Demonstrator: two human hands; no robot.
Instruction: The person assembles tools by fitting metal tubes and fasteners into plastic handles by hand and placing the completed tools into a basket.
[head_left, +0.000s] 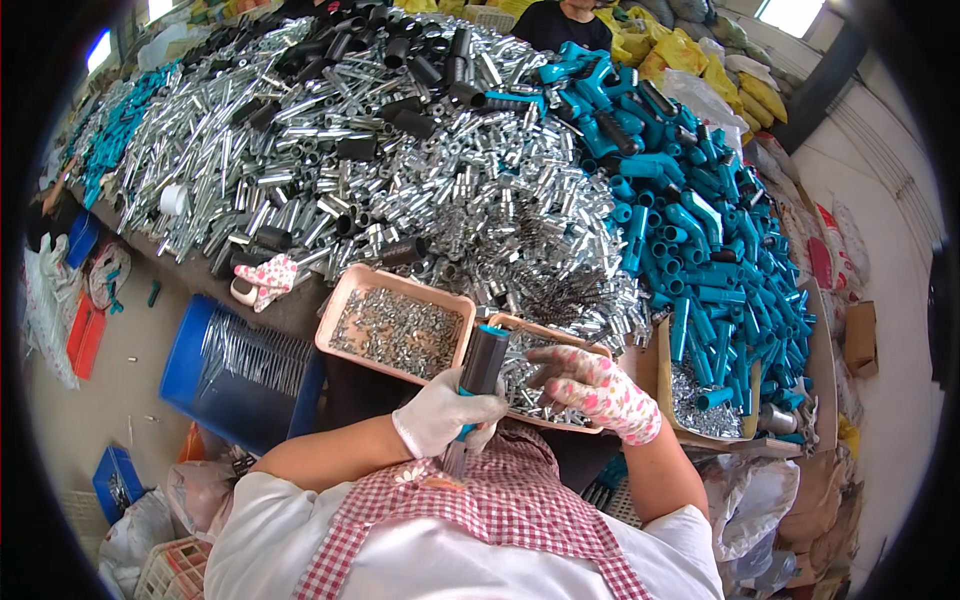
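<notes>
My left hand (442,414), in a white glove, grips a tool handle (481,365) with a black sleeve and teal body, held upright in front of my chest. My right hand (598,390), in a floral glove, reaches into a pink tray (592,350) of small metal parts, fingers pinched down among them. A second pink tray (345,305) full of small silvery pieces sits just left of it. Whether the right fingers hold a part is hidden.
A huge heap of shiny metal tubes (400,150) and black sleeves covers the table beyond. Teal plastic handles (700,230) pile up at the right. A blue crate (215,375) of metal rods stands at lower left. Another person (560,20) sits across the table.
</notes>
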